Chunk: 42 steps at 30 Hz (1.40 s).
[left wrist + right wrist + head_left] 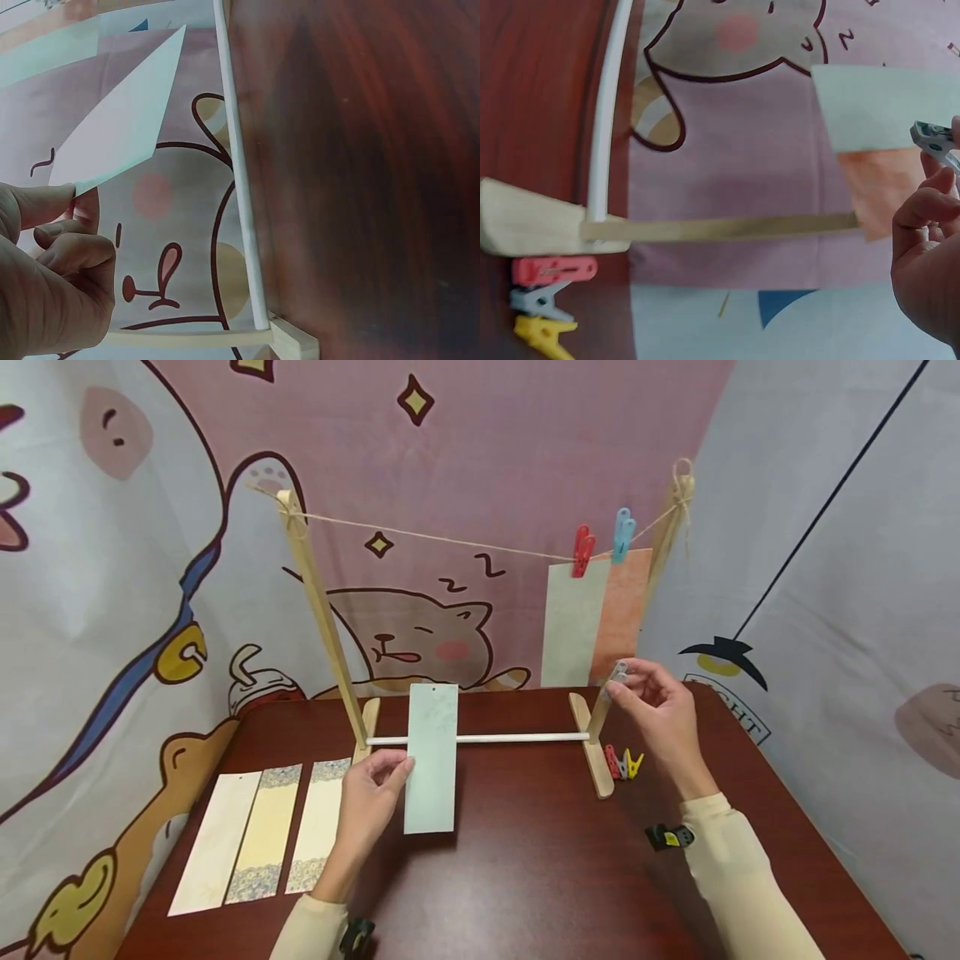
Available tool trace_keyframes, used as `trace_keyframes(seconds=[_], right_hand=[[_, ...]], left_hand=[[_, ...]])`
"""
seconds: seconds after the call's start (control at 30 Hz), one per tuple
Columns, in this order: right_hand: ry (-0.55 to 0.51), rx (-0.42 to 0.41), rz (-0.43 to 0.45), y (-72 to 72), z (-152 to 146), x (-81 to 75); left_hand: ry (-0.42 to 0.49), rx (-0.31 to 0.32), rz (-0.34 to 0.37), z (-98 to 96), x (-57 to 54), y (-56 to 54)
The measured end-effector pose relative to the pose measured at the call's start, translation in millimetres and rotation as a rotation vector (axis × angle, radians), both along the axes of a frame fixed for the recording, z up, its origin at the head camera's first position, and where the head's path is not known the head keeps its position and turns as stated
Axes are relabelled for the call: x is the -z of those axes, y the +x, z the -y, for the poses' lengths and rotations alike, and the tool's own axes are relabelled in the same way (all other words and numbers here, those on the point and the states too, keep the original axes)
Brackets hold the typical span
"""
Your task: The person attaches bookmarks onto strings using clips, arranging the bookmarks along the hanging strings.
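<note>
In the head view, the left hand (372, 789) is pinching a pale green card (432, 760) by its left long edge, above the counter (525, 877) and before the white crossbar (525, 737); that side grip is probably leaving the holed top end free. The right hand (663, 706) is pinching a gray clothespin (617, 675) above the counter's right side. Near the far edge, a wooden frame (322, 610) is carrying twine (442, 539), where red (582, 556) and blue clothespins (623, 537) are holding up two hanging cards (572, 627). Three patterned cards (262, 835) are lying flat toward the left edge, seemingly spread for easy lifting.

In the left wrist view, thumb and forefinger are gripping the card's margin, presumably keeping its face unbent.

In the right wrist view, the clothespin is partly cut off; three loose clothespins (544, 300) are lying beside the frame's foot, apparently within reach.
</note>
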State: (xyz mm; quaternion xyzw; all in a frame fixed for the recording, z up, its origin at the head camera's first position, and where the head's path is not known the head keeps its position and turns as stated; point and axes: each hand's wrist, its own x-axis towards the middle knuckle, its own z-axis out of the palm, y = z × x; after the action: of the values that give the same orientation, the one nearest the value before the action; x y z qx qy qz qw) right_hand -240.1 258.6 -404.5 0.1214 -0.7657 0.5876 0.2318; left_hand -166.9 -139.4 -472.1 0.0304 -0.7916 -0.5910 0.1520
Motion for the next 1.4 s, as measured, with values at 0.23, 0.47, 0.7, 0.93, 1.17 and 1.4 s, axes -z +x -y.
trace_keyframes(seconds=[0.23, 0.47, 0.7, 0.93, 1.17, 1.4], right_hand=[[-0.041, -0.069, -0.022, -2.4, 18, -19.0], [-0.031, -0.145, -0.013, -5.4, 38, -43.4], [-0.044, -0.162, -0.021, -9.0, 49, -56.8], [-0.097, -0.202, -0.050, -12.2, 64, -69.0], [-0.156, -0.237, -0.075, -14.7, 74, -84.2], [-0.245, -0.266, -0.089, -17.4, 83, -94.7]], left_hand=[[0.021, 0.026, -0.044, -5.9, -11.7, -8.2], [0.017, 0.023, -0.049, -10.0, -19.7, -10.4], [0.057, 0.042, -0.075, -14.9, -21.9, -12.4], [0.115, 0.066, -0.103, -21.2, -27.7, -13.8], [0.119, 0.076, -0.131, -28.1, -36.9, -20.1], [0.157, 0.086, -0.165, -34.9, -45.4, -26.1]])
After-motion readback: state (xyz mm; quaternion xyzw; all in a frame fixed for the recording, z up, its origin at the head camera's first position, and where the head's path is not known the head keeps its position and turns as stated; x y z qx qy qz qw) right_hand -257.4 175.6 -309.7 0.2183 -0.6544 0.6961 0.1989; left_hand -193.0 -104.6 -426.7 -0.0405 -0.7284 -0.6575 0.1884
